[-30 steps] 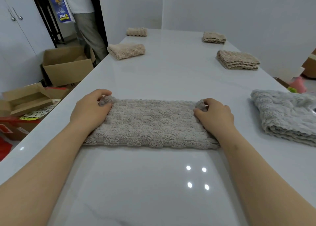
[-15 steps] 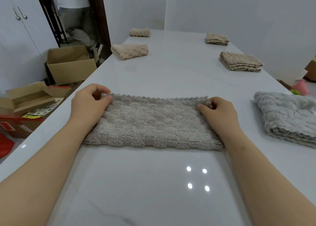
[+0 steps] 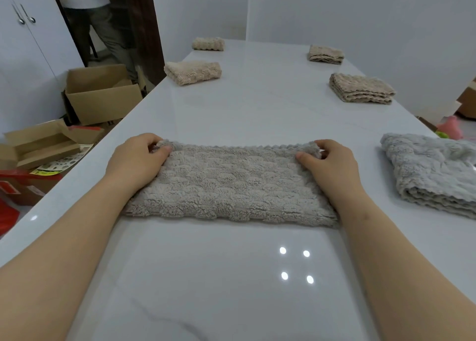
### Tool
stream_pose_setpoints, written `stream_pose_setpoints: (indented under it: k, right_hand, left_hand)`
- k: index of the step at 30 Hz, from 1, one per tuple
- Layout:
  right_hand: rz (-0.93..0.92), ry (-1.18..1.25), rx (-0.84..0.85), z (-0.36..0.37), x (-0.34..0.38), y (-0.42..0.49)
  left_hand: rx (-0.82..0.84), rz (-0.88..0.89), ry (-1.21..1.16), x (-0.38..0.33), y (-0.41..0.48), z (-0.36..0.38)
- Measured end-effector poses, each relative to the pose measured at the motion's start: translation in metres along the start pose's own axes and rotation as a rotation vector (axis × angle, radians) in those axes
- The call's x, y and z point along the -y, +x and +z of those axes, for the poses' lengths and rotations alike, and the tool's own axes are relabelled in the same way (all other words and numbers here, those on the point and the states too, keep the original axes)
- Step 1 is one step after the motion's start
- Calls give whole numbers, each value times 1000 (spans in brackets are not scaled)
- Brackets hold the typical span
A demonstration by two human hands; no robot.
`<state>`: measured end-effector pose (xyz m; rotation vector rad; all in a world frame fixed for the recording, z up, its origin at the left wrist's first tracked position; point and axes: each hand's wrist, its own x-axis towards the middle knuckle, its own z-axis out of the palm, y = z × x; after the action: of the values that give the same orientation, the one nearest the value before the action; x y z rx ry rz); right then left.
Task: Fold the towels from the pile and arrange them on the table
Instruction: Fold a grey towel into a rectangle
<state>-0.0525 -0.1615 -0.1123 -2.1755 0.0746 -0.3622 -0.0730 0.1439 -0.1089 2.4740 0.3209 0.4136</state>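
Observation:
A grey-beige towel, folded into a long strip, lies flat across the white table in front of me. My left hand pinches its far left corner between thumb and fingers. My right hand pinches the far right corner the same way. Both corners are lifted slightly off the table. A pile of light grey towels sits at the right edge. Several folded beige towels lie farther back: two on the left, two on the right.
Open cardboard boxes and flattened packaging stand on the floor left of the table. A person stands by the doorway at the back left. White cabinet doors are at far left. Pink and green items lie past the right edge.
Both hands have tightened their pinch on the far corners, which now rise a little from the table. The person in the background has shifted in the doorway.

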Motion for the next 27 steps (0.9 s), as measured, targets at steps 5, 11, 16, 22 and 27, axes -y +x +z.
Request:
stream_pose_setpoints:
  k: [5,11,16,22,27]
  right_hand:
    - [-38,-42,-67,0,3,-1]
    - [-36,-55,-51,-2,7,-3]
    - [-29,-136,-27,-1,7,-4]
    - [-41,-215,-101,-6,7,-2]
    - [-34,-90,-197,-10,14,-3]
  left_hand:
    - [-86,-33,-172,0,-2,0]
    - [-125,24,-142,0,-3,0]
    - [-159,23,-100,1,-3,0]
    - [-203,-44,-158,0,-2,-5]
    - [-199,-104,-206,-1,0,-7]
